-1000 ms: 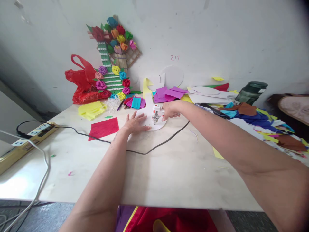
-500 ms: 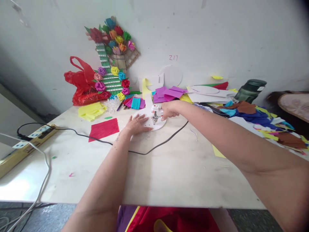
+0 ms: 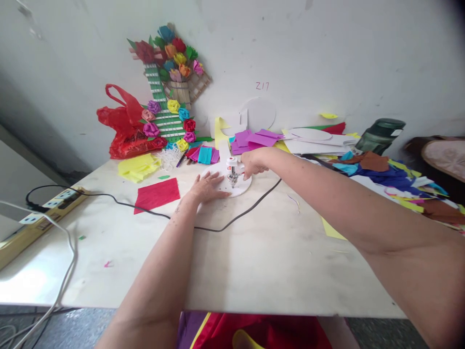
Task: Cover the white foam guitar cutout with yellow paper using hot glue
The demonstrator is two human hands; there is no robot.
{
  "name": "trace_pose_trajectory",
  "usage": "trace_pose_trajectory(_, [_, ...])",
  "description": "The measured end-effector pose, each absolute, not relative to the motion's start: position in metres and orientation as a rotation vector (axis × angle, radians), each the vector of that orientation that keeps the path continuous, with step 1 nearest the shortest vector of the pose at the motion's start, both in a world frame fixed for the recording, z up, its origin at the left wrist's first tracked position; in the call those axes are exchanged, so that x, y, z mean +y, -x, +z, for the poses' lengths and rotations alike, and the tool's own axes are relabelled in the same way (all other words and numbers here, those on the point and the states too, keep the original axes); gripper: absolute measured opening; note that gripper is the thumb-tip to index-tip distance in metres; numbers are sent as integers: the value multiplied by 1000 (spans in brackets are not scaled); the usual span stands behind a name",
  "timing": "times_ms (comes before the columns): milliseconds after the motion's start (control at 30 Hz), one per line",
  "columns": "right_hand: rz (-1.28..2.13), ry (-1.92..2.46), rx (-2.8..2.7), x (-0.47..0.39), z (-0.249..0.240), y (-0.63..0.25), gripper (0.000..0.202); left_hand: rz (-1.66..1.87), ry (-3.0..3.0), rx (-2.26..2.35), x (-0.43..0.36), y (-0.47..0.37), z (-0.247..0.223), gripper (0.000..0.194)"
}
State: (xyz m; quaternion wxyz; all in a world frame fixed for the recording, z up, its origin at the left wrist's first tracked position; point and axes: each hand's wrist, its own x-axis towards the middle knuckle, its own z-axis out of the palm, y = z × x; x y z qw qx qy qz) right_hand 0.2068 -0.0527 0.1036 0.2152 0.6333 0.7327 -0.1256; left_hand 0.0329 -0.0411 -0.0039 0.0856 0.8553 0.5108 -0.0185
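Note:
A white board [image 3: 245, 186] with a rounded body and a narrow strip reaching toward the wall lies flat on the table. My left hand [image 3: 211, 187] presses on its left side, fingers spread and holding nothing. On the board's right part stands a small white corded power tool [image 3: 232, 169] with a metal lower end; its exact kind is unclear. My right hand [image 3: 255, 163] is closed at the tool's right side, gripping it, and hides the handle. A black cord [image 3: 250, 212] runs from near this hand across the table to the left.
At left are a power strip [image 3: 54, 203], a red cloth-like sheet [image 3: 157, 195] and yellow sheets [image 3: 139, 167]. Paper flowers [image 3: 174, 104] and a red bag [image 3: 125, 126] stand by the wall. Purple sheets [image 3: 256, 140], coloured scraps [image 3: 385, 169] and a dark green bottle [image 3: 380, 135] lie beyond and right.
Both hands and the tool keep nearly the same place on the board. The whole view has shifted very slightly.

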Motion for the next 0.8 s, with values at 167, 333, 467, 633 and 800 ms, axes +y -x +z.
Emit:
trace_pose_trajectory(167, [-300, -1765, 2007, -57, 105, -203, 49, -56, -2550, 1517, -42, -33, -4, 87])
trace_pose_trajectory(333, [-373, -1820, 2067, -58, 99, -213, 46, -41, -2562, 1512, -40, -32, -6, 87])
trace_pose_trajectory(467, [-363, -1836, 2046, -62, 97, -213, 46, -20, -2570, 1502, -38, -31, -8, 88])
trace_pose_trajectory(633, [-372, -1845, 2098, -67, 105, -217, 53, 6, -2565, 1487, -36, -31, -10, 88])
trace_pose_trajectory(800, [-503, -1956, 2111, -60, 112, -248, 55, -8, -2557, 1478, -34, -31, -10, 89])
